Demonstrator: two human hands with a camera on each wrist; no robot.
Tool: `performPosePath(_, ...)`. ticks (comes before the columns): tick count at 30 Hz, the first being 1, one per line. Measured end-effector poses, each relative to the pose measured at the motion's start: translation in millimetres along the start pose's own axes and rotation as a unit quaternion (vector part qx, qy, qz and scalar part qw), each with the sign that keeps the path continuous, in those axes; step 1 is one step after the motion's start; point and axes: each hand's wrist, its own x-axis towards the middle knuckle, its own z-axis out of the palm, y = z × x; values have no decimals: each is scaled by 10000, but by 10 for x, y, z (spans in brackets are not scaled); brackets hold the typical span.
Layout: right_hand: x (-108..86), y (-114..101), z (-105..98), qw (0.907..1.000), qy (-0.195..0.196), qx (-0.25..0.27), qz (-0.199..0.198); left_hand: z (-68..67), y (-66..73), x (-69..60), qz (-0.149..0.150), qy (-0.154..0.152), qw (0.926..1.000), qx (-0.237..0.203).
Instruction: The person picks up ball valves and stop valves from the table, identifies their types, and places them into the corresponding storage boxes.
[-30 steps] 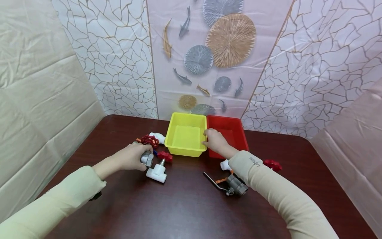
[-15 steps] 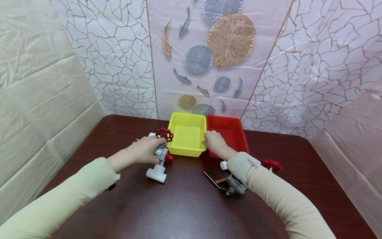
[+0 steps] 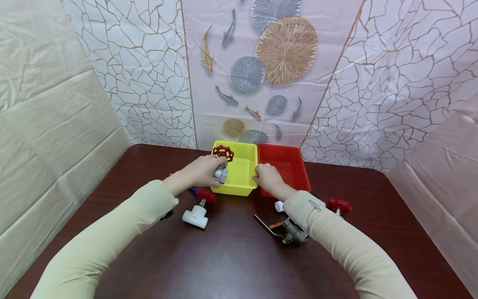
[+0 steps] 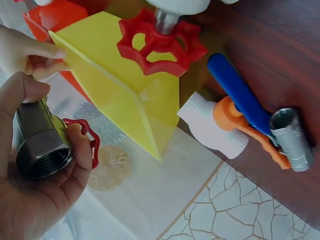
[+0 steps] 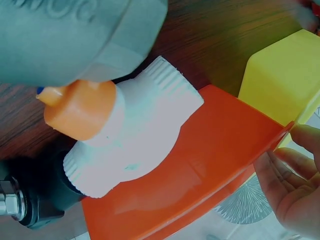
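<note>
My left hand (image 3: pixel 201 171) grips a metal valve body (image 3: pixel 220 173) with a red handwheel (image 3: pixel 223 153), over the left side of the yellow bin (image 3: pixel 236 191). In the left wrist view the thumb and fingers wrap the valve's metal body (image 4: pixel 45 145), its threaded opening facing the camera. My right hand (image 3: pixel 269 178) pinches the adjoining rims of the yellow bin and the red bin (image 3: pixel 305 174). Seen from the right wrist, its thumb and fingers (image 5: pixel 295 175) meet at the red bin's corner (image 5: pixel 240 135), beside the yellow one.
Left of centre lies a white tee valve (image 3: pixel 196 216) with a red knob. Behind it, the left wrist view shows a white valve (image 4: pixel 210 130) with an orange handle and a blue-handled metal valve (image 4: pixel 292 142). Near my right forearm are a lever valve (image 3: pixel 295 231) and a red-knobbed valve (image 3: pixel 339 205).
My left hand has moved right and slightly away with the red-wheeled valve, from the valves on the left to over the yellow bin. My right hand has stayed at the rims.
</note>
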Motion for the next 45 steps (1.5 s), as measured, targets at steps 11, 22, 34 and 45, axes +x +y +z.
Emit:
performPosePath(11,1,-21,-7,9998,-60,152,78,31,-81,323,-290,-96,9993,-234)
performPosePath(22,-8,-19,-19,9997,-58,169,161,69,-92,584,-444,-18,9984,-356)
performPosePath(34,-8,-31,0,9991,-78,281,311,50,-109,797,-1019,-199,9935,-471)
performPosePath(45,-12,-47,-16,9985,-56,390,380,82,-131,901,-1408,-238,9892,-332)
